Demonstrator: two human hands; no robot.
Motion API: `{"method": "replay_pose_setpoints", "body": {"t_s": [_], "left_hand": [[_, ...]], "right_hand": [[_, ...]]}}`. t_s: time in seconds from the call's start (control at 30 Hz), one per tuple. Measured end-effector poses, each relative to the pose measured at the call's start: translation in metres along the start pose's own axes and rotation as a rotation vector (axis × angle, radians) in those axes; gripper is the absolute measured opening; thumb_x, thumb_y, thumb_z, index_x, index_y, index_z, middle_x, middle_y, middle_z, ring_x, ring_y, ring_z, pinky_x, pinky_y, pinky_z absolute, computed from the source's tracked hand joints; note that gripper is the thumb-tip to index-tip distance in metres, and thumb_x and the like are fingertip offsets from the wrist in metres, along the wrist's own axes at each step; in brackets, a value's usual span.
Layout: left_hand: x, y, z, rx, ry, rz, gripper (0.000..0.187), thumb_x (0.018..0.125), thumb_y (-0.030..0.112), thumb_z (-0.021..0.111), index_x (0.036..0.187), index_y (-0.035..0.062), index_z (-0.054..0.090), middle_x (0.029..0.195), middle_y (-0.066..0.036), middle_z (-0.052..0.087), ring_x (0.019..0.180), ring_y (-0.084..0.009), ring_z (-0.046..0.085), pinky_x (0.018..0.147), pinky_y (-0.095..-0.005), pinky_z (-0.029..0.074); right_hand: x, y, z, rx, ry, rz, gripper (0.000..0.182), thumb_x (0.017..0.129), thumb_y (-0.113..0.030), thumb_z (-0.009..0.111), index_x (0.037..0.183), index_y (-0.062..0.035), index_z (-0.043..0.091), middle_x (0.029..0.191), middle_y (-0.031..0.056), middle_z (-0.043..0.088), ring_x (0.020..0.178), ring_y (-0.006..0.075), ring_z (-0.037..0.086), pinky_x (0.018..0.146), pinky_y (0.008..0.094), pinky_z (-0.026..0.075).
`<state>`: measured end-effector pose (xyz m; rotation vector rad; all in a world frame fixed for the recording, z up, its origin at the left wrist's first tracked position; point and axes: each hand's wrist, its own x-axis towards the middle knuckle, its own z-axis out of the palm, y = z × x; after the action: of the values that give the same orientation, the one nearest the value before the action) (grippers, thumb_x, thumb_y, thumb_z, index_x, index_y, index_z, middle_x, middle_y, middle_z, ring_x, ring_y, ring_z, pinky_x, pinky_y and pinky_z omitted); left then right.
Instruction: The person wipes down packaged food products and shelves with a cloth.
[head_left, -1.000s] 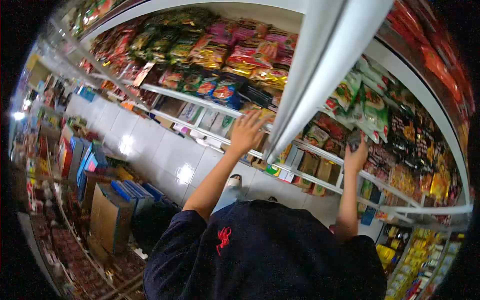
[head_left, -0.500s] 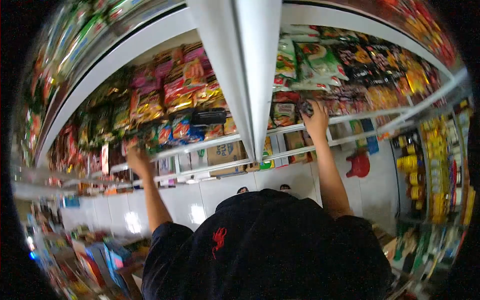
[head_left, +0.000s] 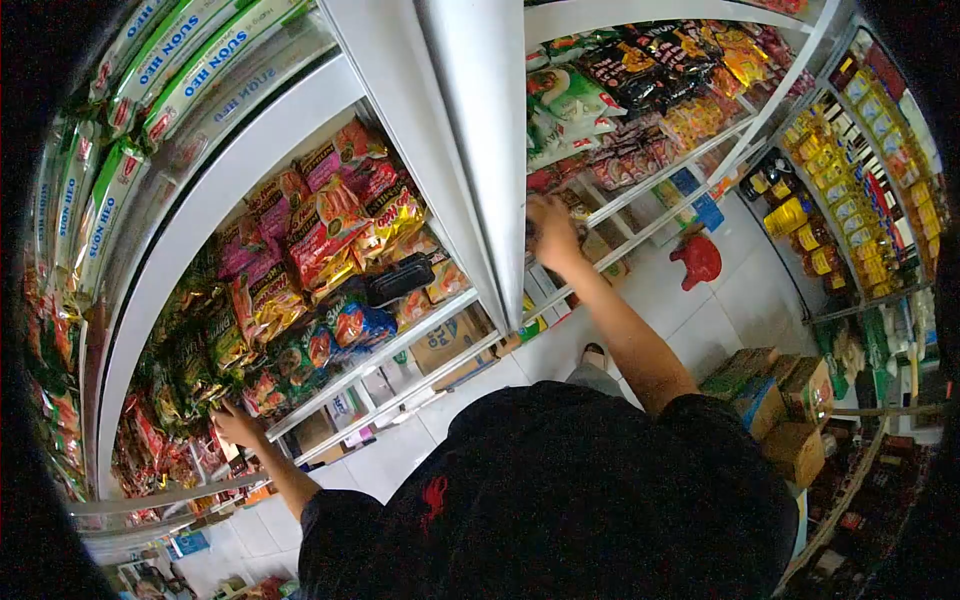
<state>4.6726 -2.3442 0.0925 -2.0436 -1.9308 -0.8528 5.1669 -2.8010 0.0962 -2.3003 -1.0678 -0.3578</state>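
Fingers (head_left: pixel 226 412) of the left hand (head_left: pixel 240 431) are slightly bent against the dark green packets (head_left: pixel 205 393); degree of closure and grip cannot be determined. The right hand (head_left: pixel 556 238) has its fingers curled around a dark object (head_left: pixel 532 229), located directly under the fingertips and partly concealed by the white post (head_left: pixel 470 130).

The green packets lie at the front of a white-framed shelf, behind the front rail (head_left: pixel 375 361). The post divides two bays. Red-and-gold noodle packets (head_left: pixel 320 240) and a black case (head_left: pixel 400 280) occupy the left bay, near the post. Below is a white tiled floor (head_left: pixel 650 322) with a red stool (head_left: pixel 698 262); cardboard boxes (head_left: pixel 796 455) and racks of yellow bottles (head_left: pixel 825 255) stand at the right.

The green packets are glossy, creased and marked with gold. The dark object shows no legible marking
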Motion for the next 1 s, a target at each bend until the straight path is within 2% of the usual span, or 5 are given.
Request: {"method": "replay_pose_setpoints", "body": {"t_s": [0.2,0.43,0.57,0.7,1.0], "left_hand": [[-0.157,0.128,-0.062,-0.803,0.22,0.52,0.025,0.084,0.009,0.05,0.105,-0.0045,0.052,0.09,-0.016,0.058,0.084,-0.0276,0.052,0.077,-0.0375,0.041],[-0.34,0.313,-0.197,-1.268,-1.099,0.557,0.015,0.075,0.005,0.056,0.089,0.0014,0.06,0.09,-0.013,0.062,0.086,-0.0259,0.059,0.08,-0.0337,0.043],[-0.37,0.418,-0.201,-1.137,-0.78,0.923,0.041,0.075,0.01,0.058,0.115,0.006,0.05,0.125,-0.02,0.037,0.116,-0.0346,0.037,0.094,-0.0403,0.032],[-0.357,0.486,-0.165,-0.658,-0.225,0.565,0.056,0.074,0.03,0.06,0.123,0.0107,0.042,0.131,-0.023,0.025,0.122,-0.0422,0.019,0.099,-0.0489,0.018],[-0.416,0.565,-0.137,-0.442,-0.371,0.646,0.059,0.067,0.045,0.061,0.116,0.0156,0.046,0.111,-0.024,0.043,0.107,-0.0395,0.041,0.088,-0.0488,0.035]], "right_hand": [[0.02,-0.028,0.003,0.376,-0.181,-0.06,0.059,0.061,-0.018,0.07,0.115,-0.0135,0.045,0.116,0.0133,0.041,0.102,0.0346,0.046,0.086,0.0412,0.039],[0.038,0.025,-0.031,0.602,-0.383,-0.373,0.066,0.065,-0.024,0.071,0.122,-0.0115,0.041,0.124,0.0136,0.038,0.115,0.0312,0.036,0.097,0.0368,0.03],[0.054,0.082,-0.079,0.679,-0.484,-0.357,0.052,0.072,-0.022,0.065,0.119,-0.0099,0.047,0.118,0.0137,0.048,0.112,0.0281,0.043,0.095,0.0369,0.032],[0.068,0.177,-0.115,0.393,-0.345,-0.338,0.035,0.072,-0.021,0.064,0.103,-0.0063,0.056,0.104,0.0136,0.055,0.101,0.0285,0.05,0.088,0.0353,0.038],[0.067,0.262,-0.104,0.32,-0.358,-0.393,0.022,0.072,-0.012,0.061,0.091,-0.0043,0.055,0.1,0.0084,0.05,0.099,0.0285,0.044,0.085,0.039,0.036]]}}
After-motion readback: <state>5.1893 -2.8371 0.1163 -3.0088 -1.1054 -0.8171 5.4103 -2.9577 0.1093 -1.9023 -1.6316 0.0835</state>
